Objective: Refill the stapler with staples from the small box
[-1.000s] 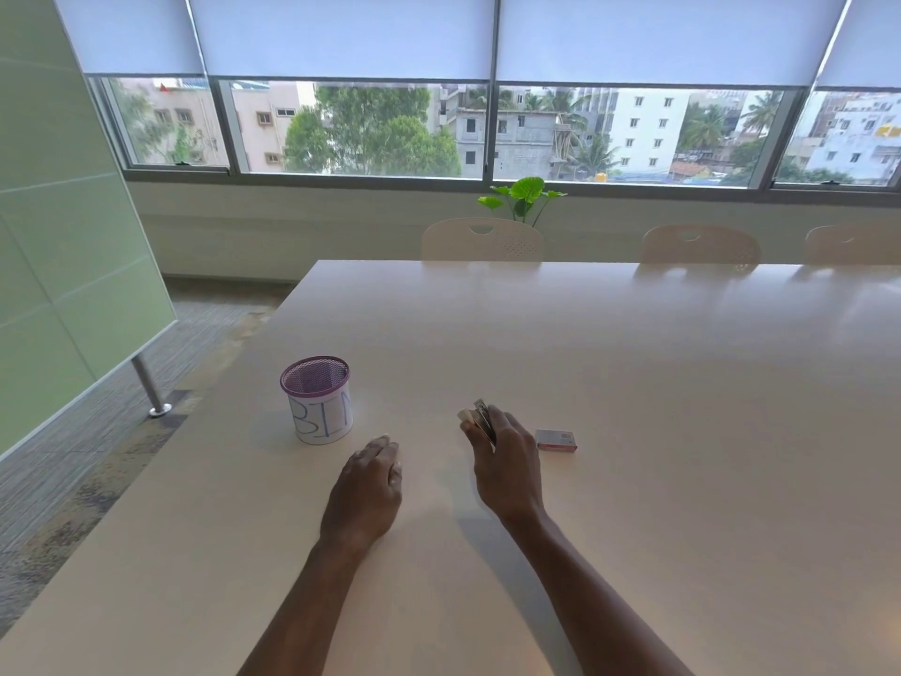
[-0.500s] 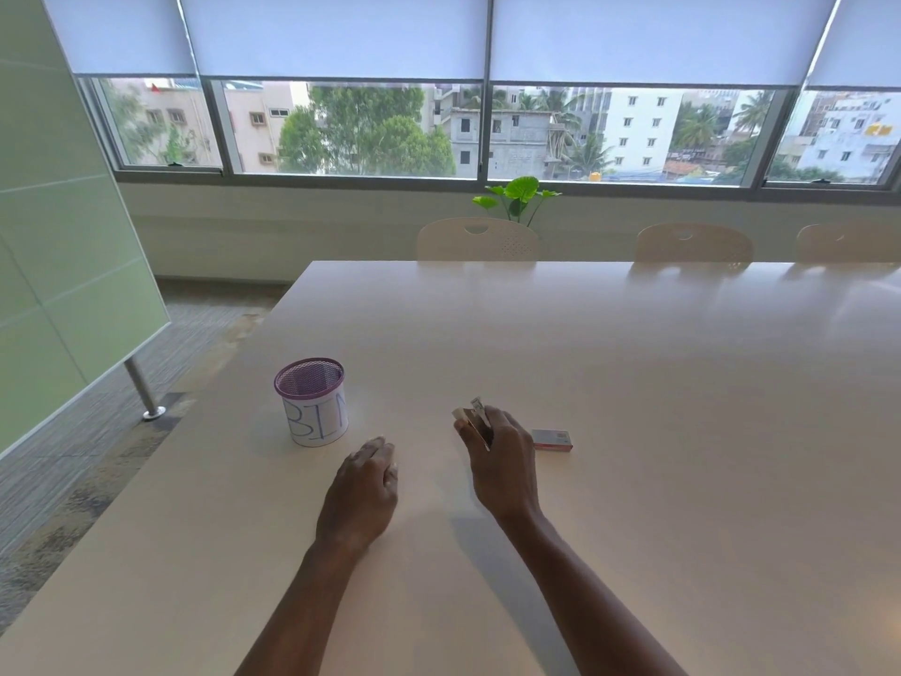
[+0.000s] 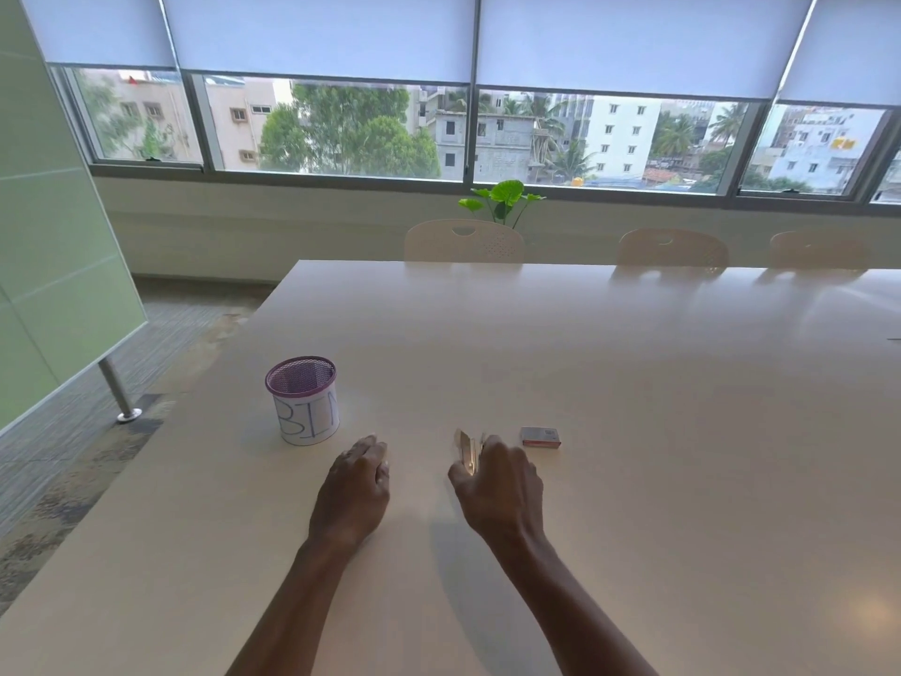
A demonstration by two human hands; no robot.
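While the left hand [image 3: 352,490] lies flat on the table [image 3: 634,431], fingers loose and holding nothing, the right hand [image 3: 499,485] curls over the stapler [image 3: 465,448], fingers closed around its near end. The stapler pokes out past the fingertips, metal showing. The small box [image 3: 540,437] sits just right of that hand, apart from it. A mesh cup [image 3: 303,400] stands to the left.
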